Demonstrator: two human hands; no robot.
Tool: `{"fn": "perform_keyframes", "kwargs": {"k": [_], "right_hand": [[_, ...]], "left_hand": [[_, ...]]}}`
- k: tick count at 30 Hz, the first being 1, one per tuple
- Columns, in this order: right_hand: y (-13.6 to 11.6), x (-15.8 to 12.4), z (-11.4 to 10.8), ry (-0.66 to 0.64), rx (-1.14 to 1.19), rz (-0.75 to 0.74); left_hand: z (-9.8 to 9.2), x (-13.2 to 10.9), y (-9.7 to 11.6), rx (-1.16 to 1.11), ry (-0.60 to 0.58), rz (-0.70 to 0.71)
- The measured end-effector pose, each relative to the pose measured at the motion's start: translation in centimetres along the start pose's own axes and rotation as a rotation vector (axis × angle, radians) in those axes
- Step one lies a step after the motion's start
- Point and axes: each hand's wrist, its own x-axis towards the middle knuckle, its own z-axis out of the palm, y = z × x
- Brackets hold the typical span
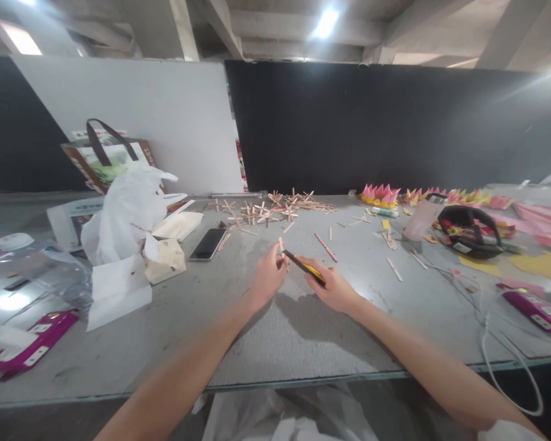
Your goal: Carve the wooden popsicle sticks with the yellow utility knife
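Near the middle of the table, my left hand (270,269) pinches a flat wooden craft stick (281,246) that points up and away from me. My right hand (331,286) grips a black and yellow utility knife (308,268), its front end touching or very close to the stick. Whether the blade is out is too small to tell. Beyond my hands lies a loose pile of craft sticks (261,211), some crossed over each other. A red patterned pencil (326,247) rests just past my right hand.
On the left are a phone (208,244), a white plastic bag (131,211), a tote bag (110,160) and a purple tissue pack (34,343). Pink and yellow paper flowers (380,195), a tumbler (425,217), a black strapped object (471,233) and a white cable (485,343) are on the right.
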Motion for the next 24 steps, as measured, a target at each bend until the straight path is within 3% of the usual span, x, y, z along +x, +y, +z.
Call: {"fn": "perform_keyframes", "kwargs": {"k": [19,24], "right_hand": [[0.04,-0.06,0.08,-0.004,0.025,-0.016],[0.61,-0.23,0.24,0.041,0.026,-0.018]], "left_hand": [[0.01,-0.01,0.10,-0.013,0.013,-0.042],[-0.10,0.04,0.35,-0.012,-0.033,-0.060]]}}
